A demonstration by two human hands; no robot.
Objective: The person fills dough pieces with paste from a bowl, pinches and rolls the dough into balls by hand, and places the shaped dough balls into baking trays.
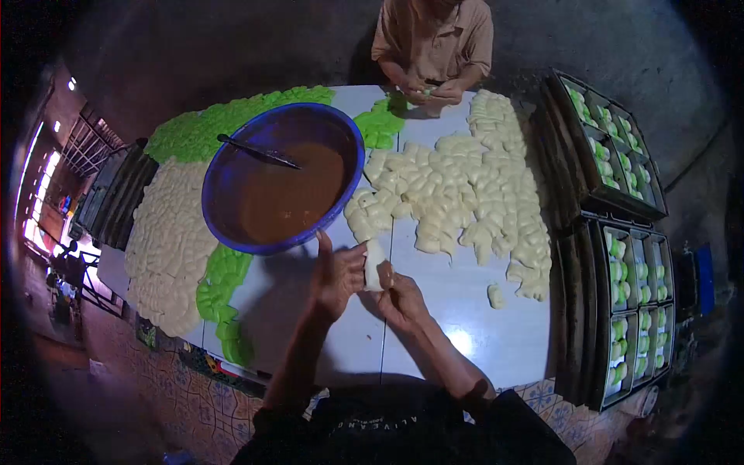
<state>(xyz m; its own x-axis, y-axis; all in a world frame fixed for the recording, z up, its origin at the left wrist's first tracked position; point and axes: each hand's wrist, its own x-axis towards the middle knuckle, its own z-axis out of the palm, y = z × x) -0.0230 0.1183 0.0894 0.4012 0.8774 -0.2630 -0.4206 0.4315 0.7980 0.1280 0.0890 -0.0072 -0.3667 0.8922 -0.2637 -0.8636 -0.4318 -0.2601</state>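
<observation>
A flattened piece of white dough (374, 260) with a smear of brown filling on its right side is held between my two hands over the table. My left hand (338, 277) grips its left side with the fingers, the thumb pointing up near the basin rim. At the lower right edge, the fingers of my right hand (404, 301) are closed on the dough beside the brown patch. Just beyond my hands stands a blue basin (353, 203) of brown filling, with a dark-handled utensil (260, 152) lying in it.
Cream dough pieces (457, 182) cover the table's right side, more cream dough (167, 240) and green dough (225, 310) the left. One small piece (495, 296) lies apart. Divided trays (632, 302) of green-and-white pieces stand at right. Across the table, a person (438, 46) handles something small.
</observation>
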